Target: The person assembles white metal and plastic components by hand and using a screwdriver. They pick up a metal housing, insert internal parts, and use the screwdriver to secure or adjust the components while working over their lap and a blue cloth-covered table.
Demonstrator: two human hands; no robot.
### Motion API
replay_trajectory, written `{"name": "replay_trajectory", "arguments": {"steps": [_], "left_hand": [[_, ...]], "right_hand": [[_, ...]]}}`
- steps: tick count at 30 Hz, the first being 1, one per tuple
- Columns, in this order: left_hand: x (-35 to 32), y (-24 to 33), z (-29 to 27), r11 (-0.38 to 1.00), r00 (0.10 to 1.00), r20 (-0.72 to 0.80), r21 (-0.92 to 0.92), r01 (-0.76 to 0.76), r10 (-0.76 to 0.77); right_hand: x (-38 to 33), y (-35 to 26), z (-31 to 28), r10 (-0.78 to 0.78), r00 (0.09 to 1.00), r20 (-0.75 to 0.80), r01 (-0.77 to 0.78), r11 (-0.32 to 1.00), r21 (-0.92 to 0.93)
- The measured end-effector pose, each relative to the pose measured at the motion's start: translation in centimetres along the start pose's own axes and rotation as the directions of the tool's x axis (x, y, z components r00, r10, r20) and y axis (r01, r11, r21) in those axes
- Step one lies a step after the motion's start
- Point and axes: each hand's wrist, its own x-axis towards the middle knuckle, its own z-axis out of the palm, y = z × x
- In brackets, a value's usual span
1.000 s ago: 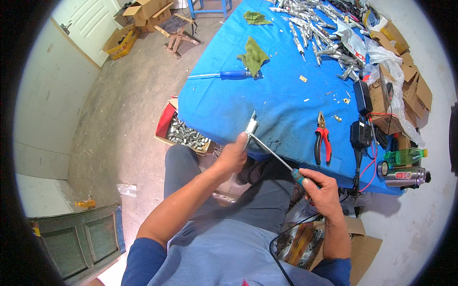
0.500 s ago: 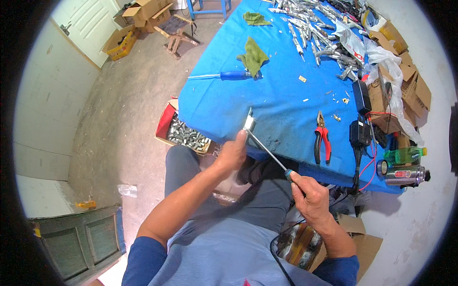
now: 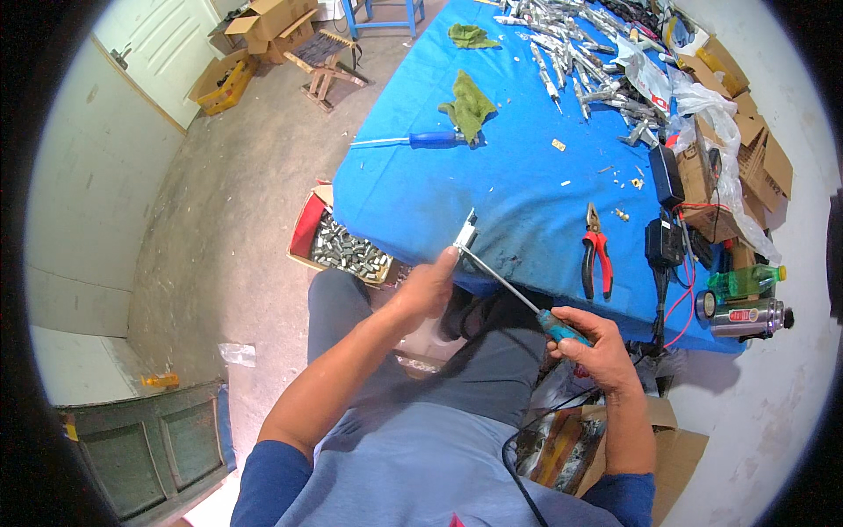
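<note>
My left hand (image 3: 430,285) is closed around a small silver metal part (image 3: 467,233), which sticks up past the thumb at the table's near edge. The part's lower end is hidden in the fingers. My right hand (image 3: 593,347) grips the teal handle of a screwdriver (image 3: 509,285). Its long thin shaft slants up to the left, and the tip meets the metal part beside my left thumb. On the blue cloth to the right lie red-and-black pliers (image 3: 596,255). Farther off, a second screwdriver (image 3: 432,139) with a blue handle lies beside a green cloth (image 3: 470,105).
A blue-covered table (image 3: 395,184) fills the middle. Many metal parts (image 3: 571,57) are heaped at its far end. Left of the table stands a box of small metal pieces (image 3: 347,250). At the right are black adapters (image 3: 665,241), a green bottle (image 3: 746,284) and a steel flask (image 3: 746,318).
My right hand has shifted slightly right and its fingers have changed position, exposing more of the screwdriver handle. The metal part has tilted a little to the right.
</note>
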Motion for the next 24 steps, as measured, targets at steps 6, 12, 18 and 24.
{"name": "replay_trajectory", "arguments": {"steps": [6, 12, 18, 24], "left_hand": [[-0.6, 0.7, 0.5, 0.999, 1.0, -0.028, 0.043, -0.001, 0.002], [-0.1, 0.0, 0.2, 0.997, 0.998, -0.04, 0.067, -0.038, 0.04], [0.6, 0.8, 0.1, 0.999, 0.998, -0.052, 0.023, -0.024, 0.026], [0.1, 0.4, 0.0, 0.991, 0.992, -0.115, 0.131, -0.041, 0.057]], "right_hand": [[0.7, -2.6, -0.9, 0.248, 0.967, 0.054, -0.251, 0.967, 0.04], [1.5, -3.7, -0.9, 0.076, 0.997, -0.003, -0.073, 0.949, -0.308], [0.0, -1.7, 2.8, -0.376, 0.927, 0.002, 0.277, 0.681, -0.677], [0.5, -1.6, 0.6, 0.232, 0.972, -0.033, -0.227, 0.968, 0.108]]}}
